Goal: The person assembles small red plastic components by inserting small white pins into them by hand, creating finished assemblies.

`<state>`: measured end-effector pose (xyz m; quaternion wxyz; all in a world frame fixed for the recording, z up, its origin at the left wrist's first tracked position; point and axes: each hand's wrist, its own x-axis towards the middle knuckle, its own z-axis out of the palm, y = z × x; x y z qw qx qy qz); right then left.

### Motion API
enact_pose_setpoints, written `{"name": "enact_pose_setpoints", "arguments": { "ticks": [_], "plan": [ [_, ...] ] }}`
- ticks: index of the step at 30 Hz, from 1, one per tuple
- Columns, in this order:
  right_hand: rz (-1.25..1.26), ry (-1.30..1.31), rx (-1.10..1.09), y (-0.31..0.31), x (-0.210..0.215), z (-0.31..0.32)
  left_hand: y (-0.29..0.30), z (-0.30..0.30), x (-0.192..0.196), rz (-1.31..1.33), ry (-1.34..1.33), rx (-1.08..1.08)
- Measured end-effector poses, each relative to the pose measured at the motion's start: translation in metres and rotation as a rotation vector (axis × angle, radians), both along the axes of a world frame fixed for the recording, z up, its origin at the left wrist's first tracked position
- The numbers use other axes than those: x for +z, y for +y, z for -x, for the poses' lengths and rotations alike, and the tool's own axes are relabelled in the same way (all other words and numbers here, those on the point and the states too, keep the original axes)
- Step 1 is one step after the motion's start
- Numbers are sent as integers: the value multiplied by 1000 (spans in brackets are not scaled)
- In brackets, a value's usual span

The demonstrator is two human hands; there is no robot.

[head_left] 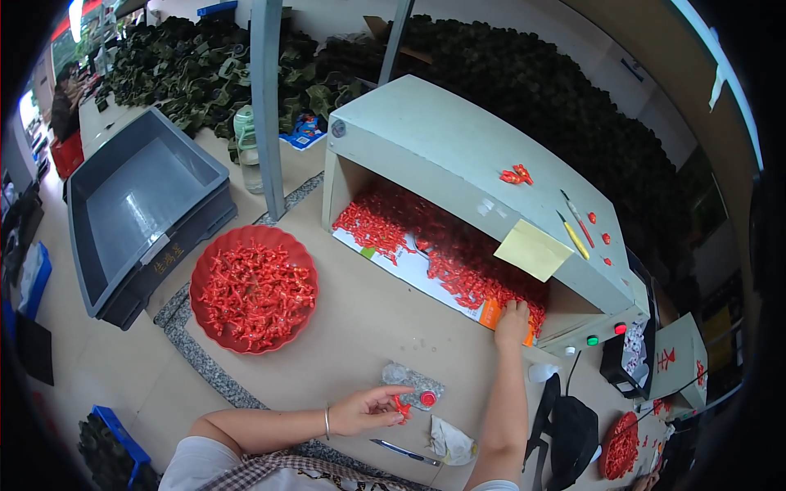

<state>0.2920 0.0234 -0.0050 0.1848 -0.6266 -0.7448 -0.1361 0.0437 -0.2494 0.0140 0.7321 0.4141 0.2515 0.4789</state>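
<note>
My left fingers: pinching red piece. Right fingers: at red heap, grip unclear. Box: open-fronted, likely for reach.

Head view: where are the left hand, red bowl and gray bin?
Left hand (366, 411), head view: its middle.
Red bowl (297, 331), head view: lower-right rim.
Gray bin (147, 188), head view: inside floor.

A: What is obscured?
B: Right hand: whether it grips any red pieces is indiscernible. Left hand: fingers partly hide the held piece.
A: Margins?
B: Shirt, cut off below; distant person, blurred.
</note>
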Motion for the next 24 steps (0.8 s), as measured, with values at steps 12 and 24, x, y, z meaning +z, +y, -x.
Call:
{"name": "enact_pose_setpoints", "arguments": {
  "ticks": [12,24],
  "plan": [
    [135,893,209,-110,58,-3,-2,-1,-2,64,-28,-58],
    [448,692,657,-263,87,68,-1,-9,-2,140,-62,-241]
  ]
}}
